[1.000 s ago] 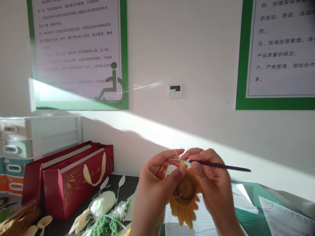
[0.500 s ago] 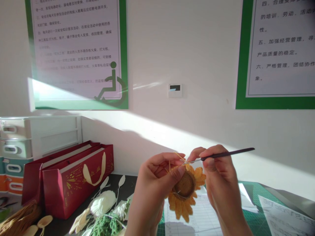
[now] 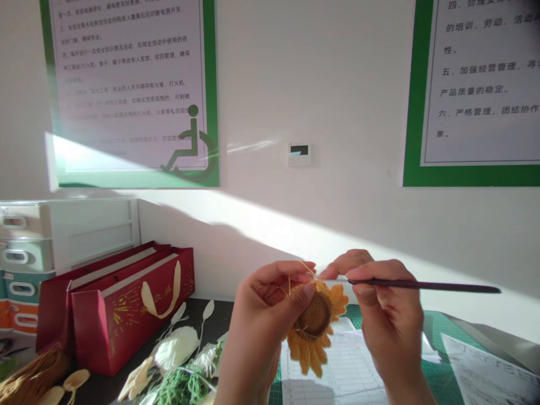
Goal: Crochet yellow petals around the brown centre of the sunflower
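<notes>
A crocheted sunflower (image 3: pixel 314 318) with yellow petals and a brown middle is pinched at its upper left edge by my left hand (image 3: pixel 274 315). Yellow yarn (image 3: pixel 304 269) runs up over the fingers of that hand. My right hand (image 3: pixel 386 304) grips a crochet hook (image 3: pixel 426 285) by its dark handle. The hook lies nearly level, its thin metal shaft pointing left. Its tip meets the yarn at the flower's top edge, by my left fingertips. Exactly how the yarn sits on the tip is too small to make out.
Printed sheets (image 3: pixel 337 365) lie on a green cutting mat (image 3: pixel 447 326) below my hands. To the left are red gift bags (image 3: pixel 126 309), a white yarn ball (image 3: pixel 177 346), green yarn (image 3: pixel 185 385) and drawer boxes (image 3: pixel 29 253). A wall rises behind.
My right hand has turned and shifted slightly right, so the hook's handle has swung from slanting upward to nearly level. My left hand and the sunflower have barely moved.
</notes>
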The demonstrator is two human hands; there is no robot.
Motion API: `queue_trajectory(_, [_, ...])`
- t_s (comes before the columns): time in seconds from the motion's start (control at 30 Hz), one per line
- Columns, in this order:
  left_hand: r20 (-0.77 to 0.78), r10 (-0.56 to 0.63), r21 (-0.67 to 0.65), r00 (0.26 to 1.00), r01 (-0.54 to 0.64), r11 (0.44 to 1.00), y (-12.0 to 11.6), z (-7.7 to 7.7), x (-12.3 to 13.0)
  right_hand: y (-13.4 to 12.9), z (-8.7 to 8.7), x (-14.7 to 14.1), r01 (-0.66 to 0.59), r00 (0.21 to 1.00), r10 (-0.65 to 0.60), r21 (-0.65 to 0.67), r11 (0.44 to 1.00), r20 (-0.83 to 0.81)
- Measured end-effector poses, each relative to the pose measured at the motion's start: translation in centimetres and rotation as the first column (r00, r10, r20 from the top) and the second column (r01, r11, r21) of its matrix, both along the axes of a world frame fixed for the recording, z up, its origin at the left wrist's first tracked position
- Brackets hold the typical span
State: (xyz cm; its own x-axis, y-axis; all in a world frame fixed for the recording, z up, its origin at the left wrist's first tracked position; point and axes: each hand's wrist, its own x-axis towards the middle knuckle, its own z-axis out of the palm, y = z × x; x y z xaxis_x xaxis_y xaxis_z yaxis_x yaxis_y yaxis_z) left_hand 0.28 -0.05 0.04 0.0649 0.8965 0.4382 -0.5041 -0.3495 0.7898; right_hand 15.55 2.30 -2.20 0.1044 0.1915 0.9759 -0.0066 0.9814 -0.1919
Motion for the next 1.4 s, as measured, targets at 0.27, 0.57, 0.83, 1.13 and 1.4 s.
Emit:
queue_trajectory(0.27, [-0.035, 0.023, 0.006, 0.999, -0.023, 1.0, -0.1, -0.2, 0.1, -0.3, 0.4, 0.7, 0.235, 0.945, -0.288, 0.291, 0.927, 0.153])
queue_trajectory(0.57, [0.019, -0.052, -0.044, 0.998, 0.052, 0.998, -0.1, -0.1, 0.0, 0.6, -0.4, -0.2, 0.267, 0.945, -0.312, 0.322, 0.908, 0.097])
queue_trajectory(0.83, [0.073, -0.087, -0.126, 0.994, 0.095, 0.987, -0.3, 0.1, 0.2, 1.4, -0.7, -0.8, 0.287, 0.945, -0.322, 0.314, 0.905, 0.064])
queue_trajectory(1.13, [0.025, 0.159, -0.041, 0.987, -0.158, 0.987, -0.4, -0.4, 1.5, 0.5, -0.6, -1.7, 0.604, 0.767, -0.639, 0.396, 0.692, -0.054])
queue_trajectory(1.4, [-0.024, 0.112, 0.005, 0.993, -0.112, 0.994, -0.1, 0.1, 0.1, -0.1, -0.6, -1.3, 0.102, 0.975, -0.116, -0.079, 0.992, -0.19])
